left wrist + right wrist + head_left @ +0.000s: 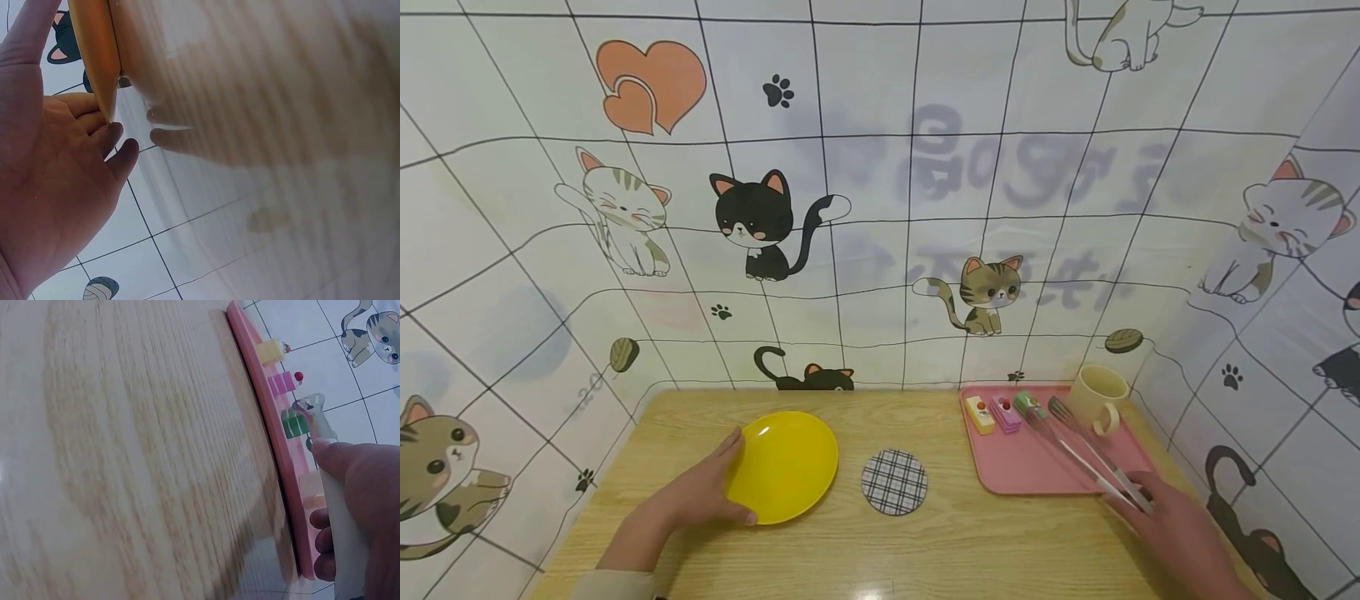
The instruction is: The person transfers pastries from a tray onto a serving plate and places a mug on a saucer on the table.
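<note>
My left hand point(707, 483) holds a round yellow plate point(784, 467) by its left side, the thumb at the near rim and the fingers at the far rim. In the left wrist view the plate point(100, 56) appears edge-on beside the fingers. On the right, my right hand point(1172, 525) grips silver tongs point(1093, 462) by their pale handles. Their two arms are spread, one tip over the green toy cake point(1028, 405) on the pink tray point(1015, 467). The right wrist view has the tong tip close at the green cake point(294, 424), with the thumb along the handle.
A yellow toy cake point(979, 415) and a pink-purple one point(1006, 413) sit left of the green cake. At the tray's back right corner stands a cream mug point(1097, 396). A checked round coaster point(895, 482) lies between plate and tray. Cat-patterned cloth walls surround the wooden table point(880, 550).
</note>
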Motion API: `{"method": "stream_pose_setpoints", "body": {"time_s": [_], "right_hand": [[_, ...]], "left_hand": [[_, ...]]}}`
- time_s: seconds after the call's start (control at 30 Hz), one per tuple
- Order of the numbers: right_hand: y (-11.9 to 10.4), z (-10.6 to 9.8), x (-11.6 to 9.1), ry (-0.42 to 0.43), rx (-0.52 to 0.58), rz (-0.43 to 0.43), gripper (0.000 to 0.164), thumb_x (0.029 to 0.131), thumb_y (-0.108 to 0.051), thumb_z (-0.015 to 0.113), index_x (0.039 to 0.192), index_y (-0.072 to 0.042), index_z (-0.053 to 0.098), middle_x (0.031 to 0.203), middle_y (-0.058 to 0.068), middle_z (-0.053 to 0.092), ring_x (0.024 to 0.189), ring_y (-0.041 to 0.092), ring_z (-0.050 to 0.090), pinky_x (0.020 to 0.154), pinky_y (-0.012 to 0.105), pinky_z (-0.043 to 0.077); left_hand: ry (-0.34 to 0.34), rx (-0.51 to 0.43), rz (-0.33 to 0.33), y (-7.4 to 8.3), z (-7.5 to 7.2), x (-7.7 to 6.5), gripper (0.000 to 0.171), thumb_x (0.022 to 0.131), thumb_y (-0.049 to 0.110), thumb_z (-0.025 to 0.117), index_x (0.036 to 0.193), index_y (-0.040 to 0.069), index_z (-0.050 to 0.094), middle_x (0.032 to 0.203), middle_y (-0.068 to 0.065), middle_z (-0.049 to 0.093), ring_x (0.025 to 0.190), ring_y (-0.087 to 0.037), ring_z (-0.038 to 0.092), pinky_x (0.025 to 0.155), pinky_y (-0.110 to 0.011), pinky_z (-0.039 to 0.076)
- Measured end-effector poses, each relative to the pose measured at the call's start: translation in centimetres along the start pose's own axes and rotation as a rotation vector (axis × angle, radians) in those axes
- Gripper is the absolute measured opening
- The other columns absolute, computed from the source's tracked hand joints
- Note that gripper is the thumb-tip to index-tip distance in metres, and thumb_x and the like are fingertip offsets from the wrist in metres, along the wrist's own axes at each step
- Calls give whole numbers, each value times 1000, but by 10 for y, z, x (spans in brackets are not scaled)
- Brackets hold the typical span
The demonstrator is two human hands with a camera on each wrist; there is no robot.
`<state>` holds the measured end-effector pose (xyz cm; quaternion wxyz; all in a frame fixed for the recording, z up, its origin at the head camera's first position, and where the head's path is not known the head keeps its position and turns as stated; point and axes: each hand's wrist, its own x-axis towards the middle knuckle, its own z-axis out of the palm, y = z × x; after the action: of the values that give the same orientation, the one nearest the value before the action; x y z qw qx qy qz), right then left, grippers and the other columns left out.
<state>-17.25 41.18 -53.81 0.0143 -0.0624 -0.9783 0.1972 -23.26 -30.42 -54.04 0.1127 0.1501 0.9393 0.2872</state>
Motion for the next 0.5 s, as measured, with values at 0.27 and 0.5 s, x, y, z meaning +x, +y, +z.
{"method": "stream_pose_setpoints", "body": {"time_s": [0.27, 0.5], "right_hand": [[-8, -3, 1, 30, -19, -21, 72, 98, -62, 78, 128, 3, 71, 97, 11, 77, 82, 26, 67, 69, 55, 55], [-11, 0, 4, 6, -14, 10, 62, 99, -54, 81, 122, 3, 72, 96, 11, 75, 81, 26, 64, 71, 56, 55]], "left_hand": [[-3, -12, -1, 1, -1, -1, 143, 71, 51, 104, 171, -9, 22, 181, -29, 9, 163, -55, 23, 129, -67, 25], [-10, -23, -18, 1, -1, -1, 144, 71, 53, 103, 172, -8, 21, 182, -28, 8, 163, -55, 22, 129, -68, 23]]}}
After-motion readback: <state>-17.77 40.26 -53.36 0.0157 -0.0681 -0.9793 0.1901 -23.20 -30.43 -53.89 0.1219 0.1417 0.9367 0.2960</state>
